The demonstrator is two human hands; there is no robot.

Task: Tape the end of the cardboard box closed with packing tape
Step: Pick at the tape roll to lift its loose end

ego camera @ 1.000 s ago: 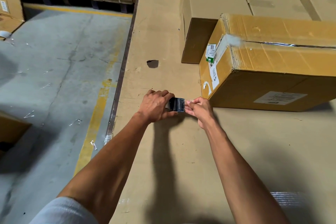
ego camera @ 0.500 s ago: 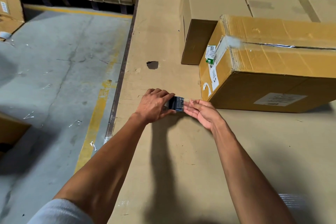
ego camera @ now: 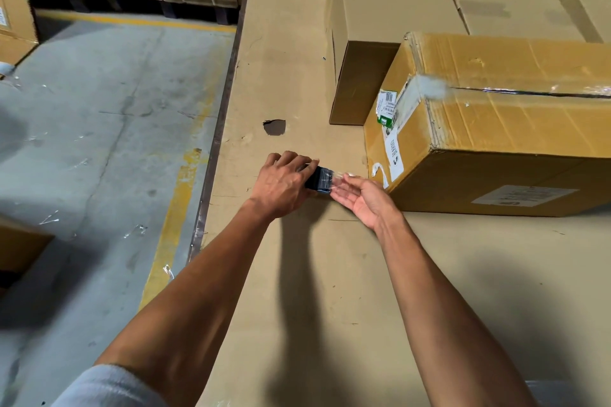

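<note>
A yellowish cardboard box point(ego camera: 502, 129) lies on its side at the right, its labelled end facing left, clear tape along its top seam. My left hand point(ego camera: 282, 185) grips a dark roll of packing tape point(ego camera: 320, 179) just left of the box's lower corner. My right hand point(ego camera: 362, 200) is held palm up with fingers spread, its fingertips against the clear free end of the tape point(ego camera: 339, 179). Whether the fingers pinch the tape is unclear.
Everything rests on a wide cardboard-covered surface point(ego camera: 297, 274) with a small hole point(ego camera: 274, 127). Its left edge point(ego camera: 211, 175) drops to a concrete floor with a yellow line. A plain brown box point(ego camera: 363, 43) stands behind; more boxes fill the back.
My right hand has opened from a pinch on the tape end to a flat, palm-up pose. Both hands have shifted slightly up the frame; the left hand keeps hold of the roll.
</note>
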